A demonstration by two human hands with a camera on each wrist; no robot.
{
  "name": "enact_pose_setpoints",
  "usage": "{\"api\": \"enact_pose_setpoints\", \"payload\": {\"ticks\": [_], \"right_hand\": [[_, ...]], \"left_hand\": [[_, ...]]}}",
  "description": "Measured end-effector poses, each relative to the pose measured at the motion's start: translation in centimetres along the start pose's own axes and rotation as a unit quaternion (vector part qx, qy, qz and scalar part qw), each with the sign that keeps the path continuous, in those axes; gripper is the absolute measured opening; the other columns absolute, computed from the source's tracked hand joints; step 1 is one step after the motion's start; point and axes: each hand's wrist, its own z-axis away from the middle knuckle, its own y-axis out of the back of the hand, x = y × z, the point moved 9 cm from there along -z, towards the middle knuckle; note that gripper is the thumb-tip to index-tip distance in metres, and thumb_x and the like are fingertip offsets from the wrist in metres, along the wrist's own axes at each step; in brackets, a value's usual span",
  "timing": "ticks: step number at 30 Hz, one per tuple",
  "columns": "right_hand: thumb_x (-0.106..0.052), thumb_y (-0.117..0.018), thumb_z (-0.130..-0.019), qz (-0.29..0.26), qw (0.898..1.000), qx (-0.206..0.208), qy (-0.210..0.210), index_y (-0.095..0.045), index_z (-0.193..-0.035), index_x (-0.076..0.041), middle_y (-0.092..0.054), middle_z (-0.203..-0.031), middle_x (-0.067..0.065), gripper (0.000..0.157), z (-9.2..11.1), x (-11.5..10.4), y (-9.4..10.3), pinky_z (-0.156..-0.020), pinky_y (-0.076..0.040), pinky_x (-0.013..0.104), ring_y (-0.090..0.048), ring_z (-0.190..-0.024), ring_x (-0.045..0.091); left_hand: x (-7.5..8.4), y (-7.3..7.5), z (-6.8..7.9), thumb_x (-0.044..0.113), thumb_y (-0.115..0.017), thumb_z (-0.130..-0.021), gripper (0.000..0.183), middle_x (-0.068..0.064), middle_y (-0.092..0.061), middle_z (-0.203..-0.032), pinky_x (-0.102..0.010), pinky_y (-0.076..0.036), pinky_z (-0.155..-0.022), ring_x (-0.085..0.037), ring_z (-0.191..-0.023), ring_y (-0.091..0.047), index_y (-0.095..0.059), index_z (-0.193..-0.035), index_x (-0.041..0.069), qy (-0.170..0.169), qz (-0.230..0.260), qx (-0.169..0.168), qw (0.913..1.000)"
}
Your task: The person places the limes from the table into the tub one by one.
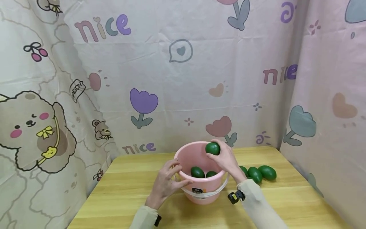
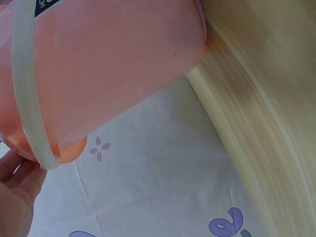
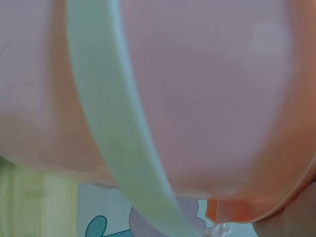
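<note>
A pink bucket (image 1: 197,187) with a white handle (image 1: 210,193) stands upright on the table; two dark green avocados (image 1: 197,172) show inside it. My left hand (image 1: 166,181) grips the bucket's left rim, and in the left wrist view its fingers (image 2: 27,180) are at that rim beside the handle. Over the right side of the bucket's mouth, my right hand (image 1: 226,159) holds another green avocado (image 1: 213,148) between thumb and fingers. The right wrist view is mostly filled by the bucket wall (image 3: 212,98) and handle (image 3: 108,98); the held avocado is hidden there.
Several more green avocados (image 1: 267,172) lie on the wooden table (image 1: 128,187) to the right of the bucket, partly behind my right forearm. A printed cloth (image 1: 171,82) hangs behind the table and along both sides.
</note>
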Motion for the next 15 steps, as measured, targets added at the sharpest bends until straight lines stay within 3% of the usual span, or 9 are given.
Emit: {"api": "enact_pose_setpoints", "payload": {"ticks": [15], "right_hand": [[-0.020, -0.083, -0.078, 0.013, 1.000, 0.000, 0.020, -0.061, -0.128, -0.011, -0.061, -0.125, 0.014, 0.056, 0.36, -0.57, 0.03, -0.088, -0.056, 0.048, -0.061, -0.107, 0.032]], "left_hand": [[-0.02, -0.09, -0.09, 0.057, -0.081, -0.070, 0.048, -0.008, -0.066, -0.114, -0.036, -0.059, -0.091, -0.024, -0.114, -0.061, -0.071, -0.092, 0.016, 0.007, 0.001, -0.003, 1.0000]]}}
